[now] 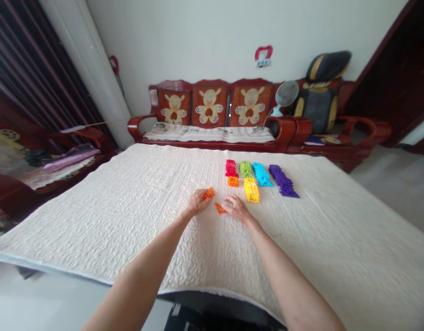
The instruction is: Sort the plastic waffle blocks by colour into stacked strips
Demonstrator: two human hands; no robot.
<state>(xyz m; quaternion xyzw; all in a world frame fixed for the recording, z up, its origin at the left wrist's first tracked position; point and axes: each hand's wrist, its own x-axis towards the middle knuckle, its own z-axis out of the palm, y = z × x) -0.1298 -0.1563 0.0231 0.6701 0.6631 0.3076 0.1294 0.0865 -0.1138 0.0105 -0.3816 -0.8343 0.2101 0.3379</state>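
Note:
My left hand [198, 201] is closed on an orange plastic lattice piece [208, 193] just above the cream quilt [129, 216]. Lying on the quilt, my right hand [236, 208] has its fingers curled over a second orange piece [220, 209]. Beyond my hands are sorted stacks of lattice pieces: a red stack [231, 168], a green stack [246, 169], a cyan stack [262, 174], a purple row [283, 181], a small orange stack [233, 181] and a yellow stack [251, 190].
The quilt covers a wide table. Behind it stands a red wooden sofa [212, 115] with bear cushions, a small fan [285, 95] and a backpack [320, 92]. Cluttered furniture [42, 161] is at the left; open floor [391, 170] lies at the right.

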